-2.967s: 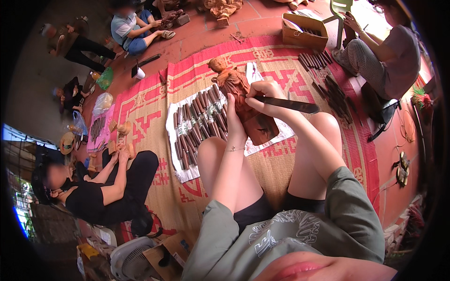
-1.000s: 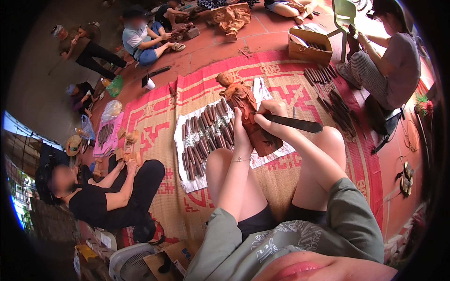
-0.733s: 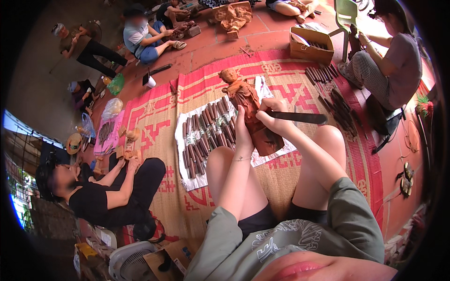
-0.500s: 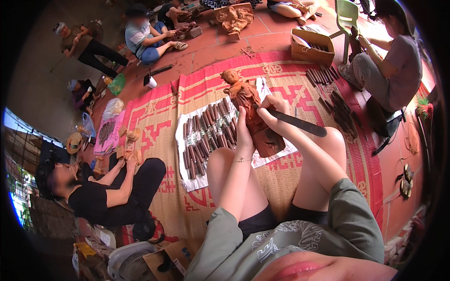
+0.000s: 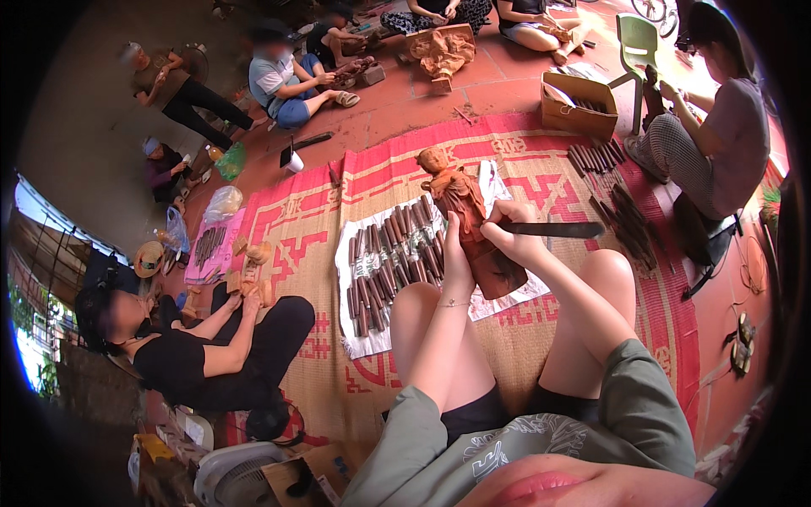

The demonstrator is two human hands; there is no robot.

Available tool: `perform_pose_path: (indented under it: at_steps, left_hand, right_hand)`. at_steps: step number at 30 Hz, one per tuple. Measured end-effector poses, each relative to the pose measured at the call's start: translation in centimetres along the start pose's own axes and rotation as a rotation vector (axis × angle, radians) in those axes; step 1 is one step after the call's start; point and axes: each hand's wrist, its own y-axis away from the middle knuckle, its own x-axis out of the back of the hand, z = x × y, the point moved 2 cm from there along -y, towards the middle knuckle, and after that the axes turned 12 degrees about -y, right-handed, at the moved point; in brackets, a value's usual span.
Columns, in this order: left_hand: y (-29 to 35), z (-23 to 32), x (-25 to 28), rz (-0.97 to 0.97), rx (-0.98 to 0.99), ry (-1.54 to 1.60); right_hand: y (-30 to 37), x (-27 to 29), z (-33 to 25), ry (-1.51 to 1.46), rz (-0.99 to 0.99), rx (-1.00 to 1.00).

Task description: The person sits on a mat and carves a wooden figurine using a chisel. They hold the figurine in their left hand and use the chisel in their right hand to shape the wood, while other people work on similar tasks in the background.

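Observation:
Between my knees a reddish-brown carved wooden figurine (image 5: 461,196) on a block base leans with its head up and to the left. My left hand (image 5: 458,264) is closed around its left side and steadies it. A dark, flat, round-ended bar-shaped tool (image 5: 559,229) is gripped in my right hand (image 5: 514,238), its long end pointing out to the right. The tool's other end is hidden by my fingers at the figurine's side. Just left of the figurine, rows of wooden-handled carving tools (image 5: 397,258) lie on a white cloth (image 5: 368,345).
A red-patterned straw mat (image 5: 338,283) spreads under me. More carving tools (image 5: 621,211) lie at the right, near a seated person (image 5: 735,135). A cardboard box (image 5: 579,114) stands beyond. Another person (image 5: 198,355) sits at the left holding a pale carving (image 5: 253,275). Others sit farther off.
The dark tool has swung from sloping down rightward to nearly level, as my right hand turned. The whole view has shifted slightly; both hands still hold their things.

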Motion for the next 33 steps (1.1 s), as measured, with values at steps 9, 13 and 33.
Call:
perform_pose_path:
  at_steps: [9,13,33]
  left_hand:
    - [-0.1,-0.1,0.1,0.027,-0.016,0.002]
    - [-0.2,-0.5,0.4,-0.006,0.041,0.027]
    - [-0.8,-1.0,1.2,-0.003,0.007,-0.024]
  right_hand:
    - [0.1,0.7,0.5,-0.026,-0.015,-0.152]
    - [-0.1,0.7,0.1,-0.014,-0.027,-0.117]
    - [-0.5,0.9,0.7,0.018,-0.267,-0.384]
